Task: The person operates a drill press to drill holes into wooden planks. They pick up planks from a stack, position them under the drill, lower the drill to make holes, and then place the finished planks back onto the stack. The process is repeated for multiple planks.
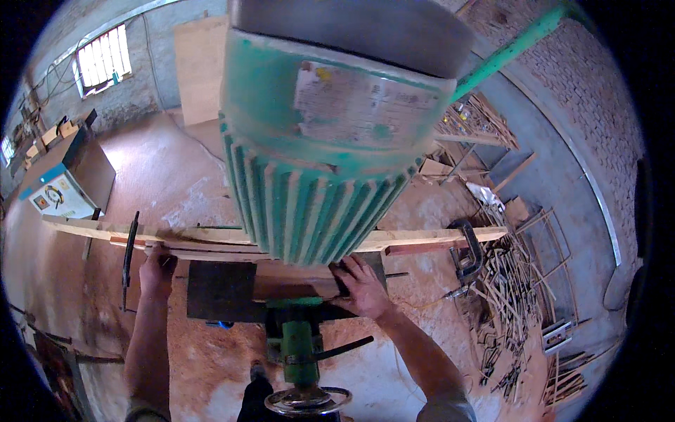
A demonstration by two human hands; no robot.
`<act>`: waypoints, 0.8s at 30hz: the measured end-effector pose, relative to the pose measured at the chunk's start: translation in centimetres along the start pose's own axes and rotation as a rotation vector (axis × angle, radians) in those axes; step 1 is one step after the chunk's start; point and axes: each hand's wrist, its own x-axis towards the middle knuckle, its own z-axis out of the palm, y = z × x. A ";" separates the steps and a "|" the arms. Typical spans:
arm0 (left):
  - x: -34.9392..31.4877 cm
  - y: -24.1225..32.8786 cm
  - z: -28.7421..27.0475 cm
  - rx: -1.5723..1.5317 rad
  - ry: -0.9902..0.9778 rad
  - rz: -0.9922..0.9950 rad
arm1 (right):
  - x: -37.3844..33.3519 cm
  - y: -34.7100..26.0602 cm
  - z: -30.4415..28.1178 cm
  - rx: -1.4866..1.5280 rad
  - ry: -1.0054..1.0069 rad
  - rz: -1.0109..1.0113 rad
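A large green ribbed motor housing (302, 204) of a machine fills the upper middle and hides part of the work beneath it. My left hand (157, 273) is closed around the left end of a wooden strip (211, 250), beside a dark clamp (129, 260). Under the motor, a piece of wood (292, 280) lies on the dark machine table (218, 290). My right hand (364, 290) grips this wood's right end, fingers bent over the far side and thumb nearer me. A long pale wooden beam (422, 238) runs across behind both hands.
A second clamp (470, 252) grips the beam's right part. Nearest me are a green column (299, 348), a dark lever (344, 349) and a metal handwheel (308, 401). Wood scraps (510, 302) heap on the right floor. A cabinet (70, 179) stands far left.
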 end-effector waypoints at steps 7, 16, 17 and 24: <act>-1.7 -3.4 5.8 0.093 -0.135 -0.085 | -7.3 -1.9 -0.6 0.326 0.182 0.368; -2.9 -8.5 6.3 -0.061 -0.007 -0.270 | -16.5 -5.2 2.1 0.856 0.597 0.937; -3.0 -8.8 6.6 -0.066 0.006 -0.285 | -16.4 -5.7 2.2 0.970 0.649 1.007; -2.1 -8.8 5.8 -0.053 -0.028 -0.248 | -13.9 -9.0 3.9 1.695 0.746 1.189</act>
